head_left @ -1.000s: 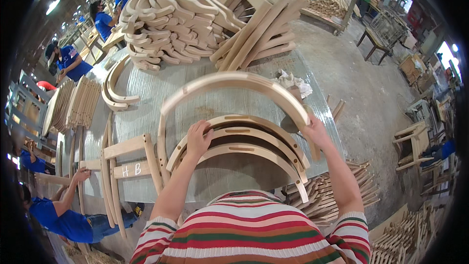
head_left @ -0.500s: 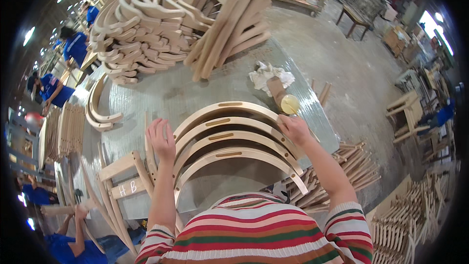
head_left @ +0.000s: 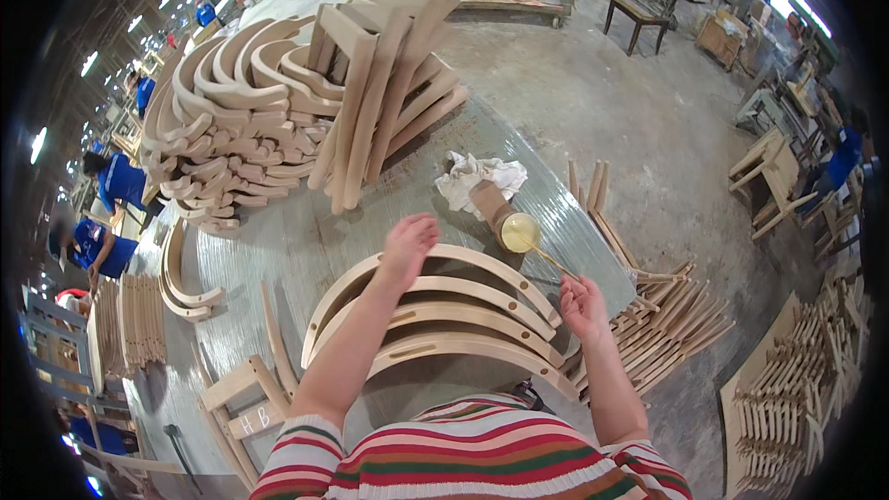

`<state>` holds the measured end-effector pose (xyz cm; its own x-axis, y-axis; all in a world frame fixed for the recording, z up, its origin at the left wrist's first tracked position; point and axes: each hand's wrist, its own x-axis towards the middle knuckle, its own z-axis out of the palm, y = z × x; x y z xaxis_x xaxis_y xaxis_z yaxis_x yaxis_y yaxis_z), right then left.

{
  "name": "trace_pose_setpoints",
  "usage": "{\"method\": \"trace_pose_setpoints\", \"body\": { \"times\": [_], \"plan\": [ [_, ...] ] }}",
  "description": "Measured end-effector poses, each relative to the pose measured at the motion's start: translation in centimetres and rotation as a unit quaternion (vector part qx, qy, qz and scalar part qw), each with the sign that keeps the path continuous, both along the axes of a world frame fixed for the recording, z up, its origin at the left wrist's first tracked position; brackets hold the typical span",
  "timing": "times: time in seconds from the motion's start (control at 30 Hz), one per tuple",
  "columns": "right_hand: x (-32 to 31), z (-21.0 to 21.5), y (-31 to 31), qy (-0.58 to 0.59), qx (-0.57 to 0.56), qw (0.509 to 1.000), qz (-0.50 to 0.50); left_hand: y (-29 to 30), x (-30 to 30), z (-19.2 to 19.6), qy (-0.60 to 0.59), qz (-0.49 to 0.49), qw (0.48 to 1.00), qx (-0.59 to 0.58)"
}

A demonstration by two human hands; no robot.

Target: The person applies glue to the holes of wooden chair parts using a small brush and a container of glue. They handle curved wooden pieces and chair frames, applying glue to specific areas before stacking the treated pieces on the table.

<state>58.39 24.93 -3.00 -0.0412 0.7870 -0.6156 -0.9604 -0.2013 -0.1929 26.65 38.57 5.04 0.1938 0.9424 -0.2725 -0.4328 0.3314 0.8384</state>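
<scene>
The thin stick (head_left: 554, 262) pinched by the right hand (head_left: 583, 307) might tip the cup (head_left: 519, 233) near the counter (head_left: 602, 264)'s right edge if yanked, while the left hand (head_left: 409, 248) looks empty.

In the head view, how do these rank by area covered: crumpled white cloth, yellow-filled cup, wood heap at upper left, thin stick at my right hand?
Largest to smallest:
1. Wood heap, by far
2. Crumpled white cloth
3. Yellow-filled cup
4. Thin stick, longish but very narrow

Cup (head_left: 506, 237) bhd curved pcs (head_left: 463, 343), nr rag (head_left: 463, 181)
</scene>
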Motion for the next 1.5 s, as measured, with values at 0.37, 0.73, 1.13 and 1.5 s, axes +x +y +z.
{"method": "trace_pose_setpoints", "body": {
  "times": [0.37,0.73,1.13,1.5],
  "plan": [
    [-1.6,-3.0,3.3,0.011,-0.017,1.000,-0.021,7.8,10.9,-9.7,0.238,-0.102,0.937,-0.236],
    [0.5,9.2,2.6,-0.120,0.236,0.962,-0.065,3.7,8.0,-1.2,0.046,-0.085,0.994,-0.044],
    [-15.6,21.2,-0.9,-0.496,0.492,0.673,0.242,-20.5,-8.9,2.3,-0.267,0.108,0.938,-0.193],
    [-26.7,19.8,-3.6,-0.615,0.602,0.392,0.325,-29.3,-12.3,2.3,-0.199,0.338,0.915,-0.095]
  ]
}}
